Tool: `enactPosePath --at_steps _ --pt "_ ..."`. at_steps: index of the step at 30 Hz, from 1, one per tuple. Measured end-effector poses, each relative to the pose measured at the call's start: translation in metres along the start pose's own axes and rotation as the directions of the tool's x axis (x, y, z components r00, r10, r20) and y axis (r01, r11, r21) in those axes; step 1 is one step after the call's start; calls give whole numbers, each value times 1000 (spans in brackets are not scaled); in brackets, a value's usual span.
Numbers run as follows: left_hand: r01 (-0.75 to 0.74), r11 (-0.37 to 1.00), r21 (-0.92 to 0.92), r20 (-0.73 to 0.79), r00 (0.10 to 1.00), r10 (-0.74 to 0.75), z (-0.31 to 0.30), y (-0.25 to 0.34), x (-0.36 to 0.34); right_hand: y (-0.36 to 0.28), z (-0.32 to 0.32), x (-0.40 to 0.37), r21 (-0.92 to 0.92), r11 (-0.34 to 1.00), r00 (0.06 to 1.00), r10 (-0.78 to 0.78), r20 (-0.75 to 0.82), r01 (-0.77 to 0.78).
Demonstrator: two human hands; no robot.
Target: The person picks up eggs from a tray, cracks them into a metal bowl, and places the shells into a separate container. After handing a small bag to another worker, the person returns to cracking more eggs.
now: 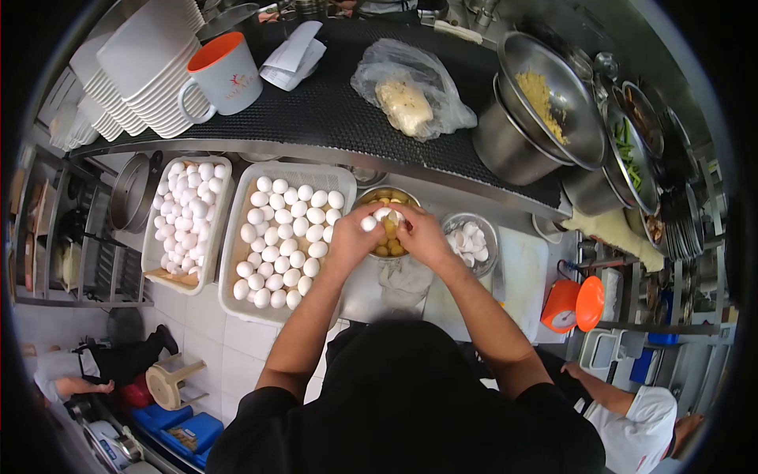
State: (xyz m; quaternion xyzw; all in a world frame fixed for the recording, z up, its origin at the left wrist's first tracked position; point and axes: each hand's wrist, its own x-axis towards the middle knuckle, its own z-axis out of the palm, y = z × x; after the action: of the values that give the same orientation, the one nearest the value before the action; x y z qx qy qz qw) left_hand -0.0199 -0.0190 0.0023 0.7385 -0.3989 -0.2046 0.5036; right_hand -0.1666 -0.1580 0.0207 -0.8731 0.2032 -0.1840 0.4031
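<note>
1. Count, containers: I record two pale trays side by side, a left tray (212, 249) and a right tray (268, 314). I note one metal bowl (384, 190) and one shell bowl (496, 241).
2. Count, contents: I tally roughly forty white eggs (283, 216) in the right tray. Those in the left tray (185, 197) are heaped, so I cannot give a total. Several yolks (382, 250) lie in the metal bowl, partly hidden by the hands; the white shells (469, 242) overlap, number uncertain.
3. Count, surroundings: one mug (227, 75) and one plastic bag (412, 91) on the black shelf (316, 110); one orange scale (560, 304) at the right; two other people, one at each lower side.
4. Position: the broken egg (387, 214) is between the fingertips of both hands, directly above the metal bowl, with yellowish content showing between the hands.
5. Grip: I find the left hand (353, 235) closed on the egg's left side and the right hand (423, 236) closed on its right side. A rounded white piece shows by the left fingers; whole or part, I cannot tell.
6. Pose: both bare forearms extend forward from black sleeves and converge at the bowl, hands near each other, fingers bent inward.
</note>
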Motion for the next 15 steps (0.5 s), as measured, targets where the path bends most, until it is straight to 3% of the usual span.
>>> enactPosePath --at_steps 3,5,7,8,15 --pt "-85 966 244 37 996 78 -3 2 0 22 2 -4 -294 935 975 -218 -36 198" --pt "-100 959 264 34 995 94 0 -3 3 21 -5 -9 -322 928 972 -224 -75 189" --pt "-137 956 259 26 990 135 2 5 4 18 -13 -12 -228 972 996 -65 -61 50" --pt "-90 978 186 45 995 83 6 13 2 16 -18 -16 -183 983 999 -1 -48 -8" --pt "-226 974 27 131 967 221 60 50 2 -6 -70 -54 -194 974 969 73 -237 -121"
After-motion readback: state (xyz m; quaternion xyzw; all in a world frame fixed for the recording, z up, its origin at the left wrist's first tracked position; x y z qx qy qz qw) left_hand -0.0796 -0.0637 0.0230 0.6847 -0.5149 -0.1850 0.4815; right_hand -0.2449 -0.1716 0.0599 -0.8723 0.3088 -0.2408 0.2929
